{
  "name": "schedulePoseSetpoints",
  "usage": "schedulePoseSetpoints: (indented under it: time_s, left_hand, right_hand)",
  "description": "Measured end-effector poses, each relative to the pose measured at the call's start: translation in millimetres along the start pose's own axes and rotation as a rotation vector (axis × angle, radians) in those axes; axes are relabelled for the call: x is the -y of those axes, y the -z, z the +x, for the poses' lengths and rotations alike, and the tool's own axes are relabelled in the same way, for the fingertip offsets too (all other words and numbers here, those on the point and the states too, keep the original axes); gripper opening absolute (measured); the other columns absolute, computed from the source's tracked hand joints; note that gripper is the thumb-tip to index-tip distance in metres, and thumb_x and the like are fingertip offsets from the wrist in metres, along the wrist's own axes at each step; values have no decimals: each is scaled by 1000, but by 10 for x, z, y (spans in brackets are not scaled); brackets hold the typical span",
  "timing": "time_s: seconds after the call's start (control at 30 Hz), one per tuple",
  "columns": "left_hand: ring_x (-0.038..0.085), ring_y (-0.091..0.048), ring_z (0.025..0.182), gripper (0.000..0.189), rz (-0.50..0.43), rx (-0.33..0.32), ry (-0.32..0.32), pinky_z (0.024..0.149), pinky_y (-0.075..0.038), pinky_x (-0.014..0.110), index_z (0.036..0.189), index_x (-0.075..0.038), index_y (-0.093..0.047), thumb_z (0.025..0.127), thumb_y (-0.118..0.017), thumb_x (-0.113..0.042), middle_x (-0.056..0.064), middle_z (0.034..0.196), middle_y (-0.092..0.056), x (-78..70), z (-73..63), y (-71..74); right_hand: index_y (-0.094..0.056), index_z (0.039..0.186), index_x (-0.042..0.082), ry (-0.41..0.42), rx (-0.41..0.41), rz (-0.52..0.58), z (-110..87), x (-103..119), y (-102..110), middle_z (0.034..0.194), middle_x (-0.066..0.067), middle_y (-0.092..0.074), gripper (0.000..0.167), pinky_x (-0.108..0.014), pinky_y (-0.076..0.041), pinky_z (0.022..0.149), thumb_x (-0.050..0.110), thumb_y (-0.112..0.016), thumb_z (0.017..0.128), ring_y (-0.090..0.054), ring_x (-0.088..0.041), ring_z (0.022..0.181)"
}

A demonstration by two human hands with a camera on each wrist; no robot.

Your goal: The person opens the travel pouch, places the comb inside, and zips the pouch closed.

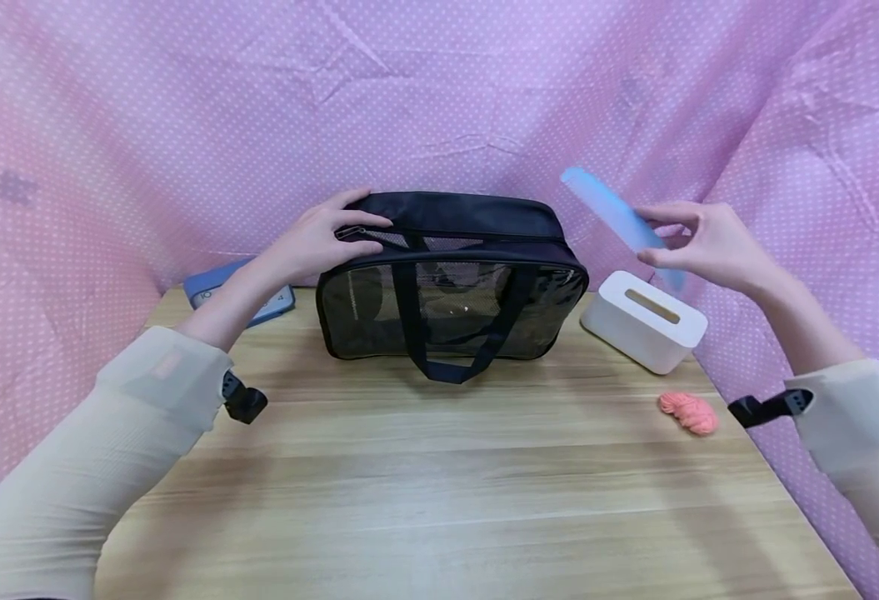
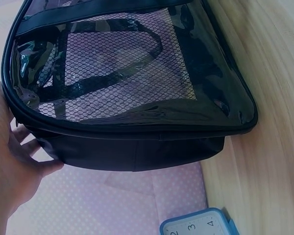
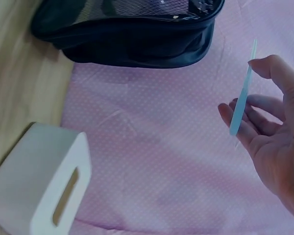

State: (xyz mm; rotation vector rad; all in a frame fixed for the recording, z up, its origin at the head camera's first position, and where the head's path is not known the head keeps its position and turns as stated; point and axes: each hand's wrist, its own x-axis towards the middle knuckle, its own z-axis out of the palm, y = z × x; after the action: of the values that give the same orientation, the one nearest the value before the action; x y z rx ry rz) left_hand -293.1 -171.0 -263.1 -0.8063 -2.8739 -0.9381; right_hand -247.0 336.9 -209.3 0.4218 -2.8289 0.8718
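A black toiletry bag with clear and mesh panels stands upright, its top zip at least partly undone and a strap handle hanging in front. My left hand grips its upper left corner beside the zip pull, thumb at the front rim. In the left wrist view, fingertips of that hand touch the bag's dark side. To the right of the bag, my right hand pinches a translucent blue comb in mid-air. The right wrist view shows the comb edge-on between thumb and fingers.
Below the comb, a white tissue box with a slot stands near the table's right edge. A coral yarn skein lies in front of it. Behind my left forearm is a blue-framed clock. Pink dotted cloth hangs around the wooden table.
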Motion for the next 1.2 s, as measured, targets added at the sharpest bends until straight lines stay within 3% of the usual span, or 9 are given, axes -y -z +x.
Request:
schedulePoseSetpoints:
  time_s: [0.17, 0.27, 0.37, 0.5, 0.73, 1.0, 1.2]
  left_hand:
    - [35, -10, 162, 47, 2, -2, -2, 126, -17, 66, 145, -18, -61, 102, -65, -36, 5, 175, -16, -2, 5, -5]
    - [35, -8, 163, 47, 2, -3, -6, 126, -15, 67, 146, -17, -60, 102, -64, -35, 7, 175, -16, 7, 4, -9]
    - [35, -8, 162, 47, -1, -2, -1, 126, -15, 67, 146, -18, -60, 102, -64, -36, 7, 175, -15, 14, 6, -8]
    - [35, -9, 162, 47, -6, -2, 6, 126, -15, 67, 145, -19, -61, 102, -65, -37, 6, 175, -15, 10, 9, -3]
    - [35, -8, 163, 47, -9, -5, 1, 126, -14, 67, 145, -18, -61, 102, -65, -36, 6, 175, -16, 9, 16, -9]
    - [36, -9, 162, 47, -2, -2, 6, 126, -14, 67, 146, -19, -61, 102, -65, -36, 6, 175, -15, 18, 27, -9]
    - [36, -9, 162, 48, -9, -5, 4, 126, -14, 68, 146, -19, -60, 101, -65, -36, 5, 175, -15, 27, 29, -11]
  right_hand:
    - [-59, 146, 11, 29, 67, -5, 247, 185, 9, 146, -18, -61, 65, -6, -53, 70, 19, -84, 86, -61, 22, 88]
    - [-60, 146, 14, 40, 99, -12, 399, 290, 3, 148, -20, -59, 65, -6, -53, 71, 21, -85, 85, -65, 18, 90]
    - [-60, 146, 16, 56, 139, -20, 531, 401, -15, 151, -16, -57, 65, -5, -52, 76, 22, -85, 86, -74, -8, 108]
    - [-58, 148, 19, 57, 215, -25, 671, 553, -71, 158, -12, -51, 66, -7, -53, 76, 24, -84, 87, -63, -43, 127]
    - [-59, 147, 16, 165, 295, -32, 914, 713, -203, 154, -10, -55, 64, -10, -53, 92, 16, -82, 87, -62, -28, 129]
    - [-59, 147, 11, 255, 357, -117, 1083, 933, -353, 154, -11, -55, 64, -45, -50, 110, 12, -80, 87, -59, -33, 135]
    - [-58, 147, 9, 276, 413, -178, 1167, 1075, -483, 156, -14, -53, 65, -47, -51, 110, 9, -79, 85, -61, -37, 132]
